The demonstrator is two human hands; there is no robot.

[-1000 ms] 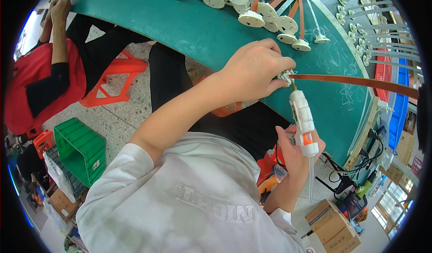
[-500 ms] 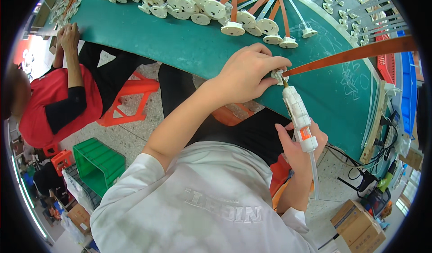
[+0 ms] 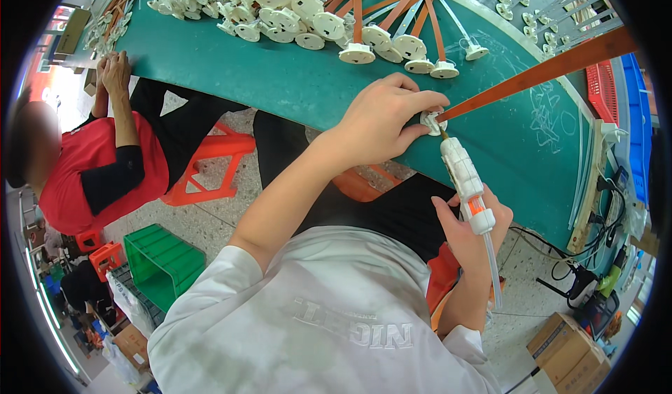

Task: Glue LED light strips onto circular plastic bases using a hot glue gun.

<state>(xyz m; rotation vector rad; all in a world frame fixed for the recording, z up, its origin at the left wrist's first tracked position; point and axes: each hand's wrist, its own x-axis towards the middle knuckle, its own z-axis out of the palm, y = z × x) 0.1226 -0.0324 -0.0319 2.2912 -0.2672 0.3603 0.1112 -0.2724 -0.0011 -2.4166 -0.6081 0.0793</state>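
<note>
Between the thumb and forefinger of my left hand (image 3: 383,117) is a small white plastic base (image 3: 432,123), near the table's front edge. A long orange-brown strip (image 3: 539,76) slants up from that base toward the right. My right hand (image 3: 479,229) is wrapped round a white hot glue gun (image 3: 461,166), its nozzle pointing up at the base. The tip is at or very near the base; whether it touches cannot be made out. A clear glue stick (image 3: 493,271) trails from the gun's rear end.
Many white round bases with strips (image 3: 294,19) are heaped along the far side of the green table (image 3: 231,68). A co-worker in red (image 3: 105,163) sits at the left. Cables (image 3: 602,233) hang by the table's right end, near a red basket (image 3: 603,89). A green crate (image 3: 164,264) stands on the floor.
The whole view has shifted a little with my head. Both hands keep their holds, and the glue gun's nozzle stays at the base.
</note>
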